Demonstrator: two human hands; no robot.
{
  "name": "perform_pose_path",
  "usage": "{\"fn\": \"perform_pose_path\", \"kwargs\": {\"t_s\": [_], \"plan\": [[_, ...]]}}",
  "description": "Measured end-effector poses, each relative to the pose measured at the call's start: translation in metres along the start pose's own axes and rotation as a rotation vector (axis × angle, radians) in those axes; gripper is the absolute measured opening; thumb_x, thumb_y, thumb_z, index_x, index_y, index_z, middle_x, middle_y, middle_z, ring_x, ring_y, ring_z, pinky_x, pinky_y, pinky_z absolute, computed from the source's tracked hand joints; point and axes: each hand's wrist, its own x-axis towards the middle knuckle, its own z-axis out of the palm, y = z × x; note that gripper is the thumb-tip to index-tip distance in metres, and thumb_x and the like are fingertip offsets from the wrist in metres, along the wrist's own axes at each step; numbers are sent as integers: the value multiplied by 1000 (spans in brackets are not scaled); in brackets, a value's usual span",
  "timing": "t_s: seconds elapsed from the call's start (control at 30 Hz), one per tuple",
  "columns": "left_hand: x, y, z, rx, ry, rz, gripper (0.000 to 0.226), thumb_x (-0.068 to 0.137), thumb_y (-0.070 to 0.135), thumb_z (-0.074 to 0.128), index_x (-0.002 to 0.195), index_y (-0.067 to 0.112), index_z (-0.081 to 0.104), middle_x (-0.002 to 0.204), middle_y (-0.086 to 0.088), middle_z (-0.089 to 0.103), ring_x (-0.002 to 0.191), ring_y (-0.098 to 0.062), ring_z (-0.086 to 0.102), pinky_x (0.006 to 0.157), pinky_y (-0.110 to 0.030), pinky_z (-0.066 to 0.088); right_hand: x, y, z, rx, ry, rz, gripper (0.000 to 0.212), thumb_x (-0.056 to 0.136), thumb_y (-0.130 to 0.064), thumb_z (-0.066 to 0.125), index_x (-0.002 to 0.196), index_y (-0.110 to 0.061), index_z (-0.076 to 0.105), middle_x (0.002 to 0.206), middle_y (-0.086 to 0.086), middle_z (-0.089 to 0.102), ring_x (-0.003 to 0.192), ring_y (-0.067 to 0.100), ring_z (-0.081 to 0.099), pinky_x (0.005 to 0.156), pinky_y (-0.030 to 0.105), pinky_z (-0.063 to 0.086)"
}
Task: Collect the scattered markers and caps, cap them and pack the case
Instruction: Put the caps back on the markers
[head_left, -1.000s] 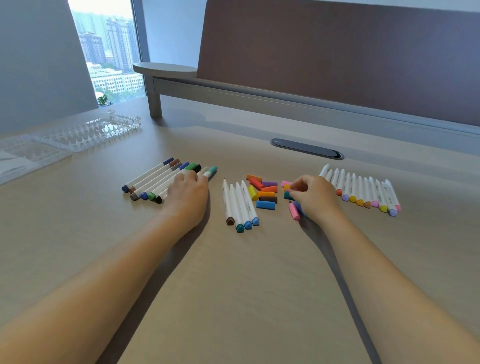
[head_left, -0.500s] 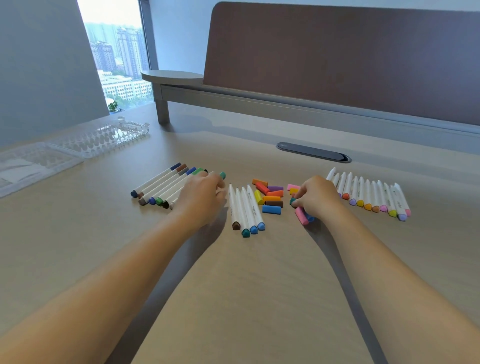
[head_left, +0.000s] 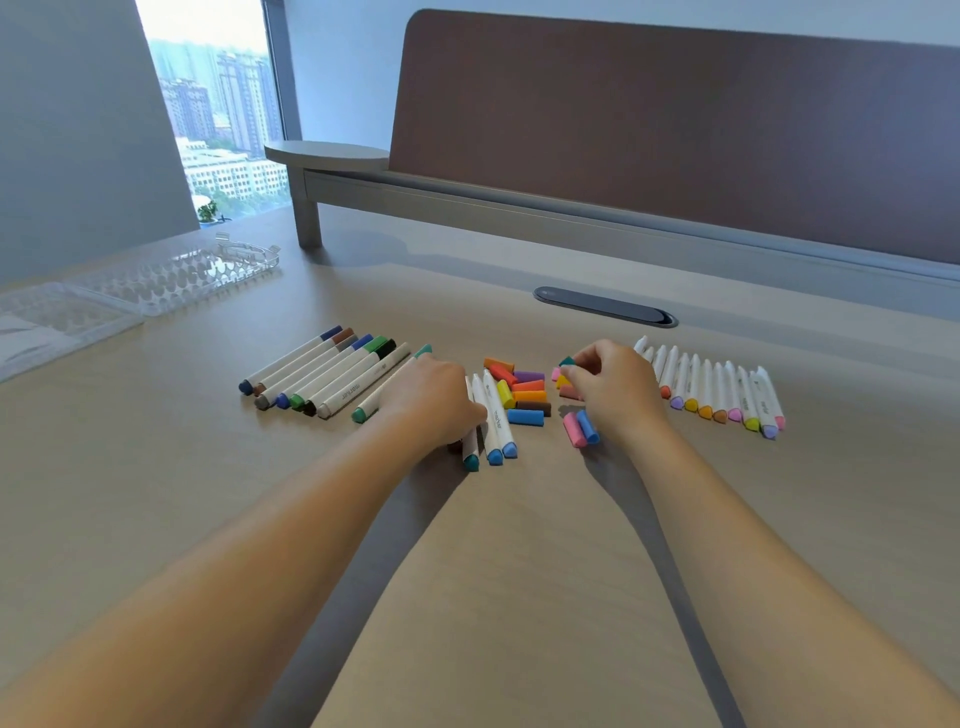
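Note:
My right hand (head_left: 613, 389) pinches a teal cap (head_left: 567, 361) just above the table, next to a pile of loose coloured caps (head_left: 522, 389). A pink cap and a blue cap (head_left: 582, 428) lie by its wrist. My left hand (head_left: 434, 400) rests with its fingers curled over the left side of a small group of uncapped white markers (head_left: 496, 426) with teal and blue ends; the grip itself is hidden. A row of capped markers (head_left: 322, 374) lies to its left, a teal one (head_left: 389, 384) nearest. Several uncapped markers (head_left: 717, 389) lie in a row at the right.
The clear plastic marker case (head_left: 171, 270) lies open at the far left of the table. A dark cable slot (head_left: 605, 306) sits behind the markers. A brown divider panel (head_left: 675, 130) and a grey shelf (head_left: 327, 153) close off the back.
My left hand has moved right, from the capped row onto the middle group of uncapped markers. My right hand has lifted a teal cap out of the pile.

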Motion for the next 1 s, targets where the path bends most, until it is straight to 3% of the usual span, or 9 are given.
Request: {"fn": "perform_pose_path", "kwargs": {"t_s": [0.17,0.4,0.83,1.0], "plan": [[1,7,-2,6,-55,13,37,90,37,50,117,12,53,119,-9,50,89,-15,52,82,-25,48,-6,-1,-2,129,11,11,28,94,-16,50,119,-4,54,119,11,59,105,21,56,80,21,42],[-3,12,-4,18,-82,53,39,88,35,54,122,14,52,120,-8,51,100,-19,53,91,-30,50,-11,-2,-3,170,12,8,32,93,-15,51,124,-5,54,124,11,58,111,22,55,85,23,45],[-7,7,-3,62,-3,29,40,92,39,44,112,7,58,122,-9,47,89,-17,51,76,-24,49,-12,-3,-4,216,36,23,30,93,-15,52,121,-6,54,120,10,59,103,20,56,81,22,46],[-10,-6,-12,-100,78,34,38,92,38,43,113,8,52,90,-3,48,74,-14,52,61,-21,45,-12,-5,-3,206,31,-6,28,91,-14,54,118,-6,51,120,10,57,93,11,48,79,19,43]]}}
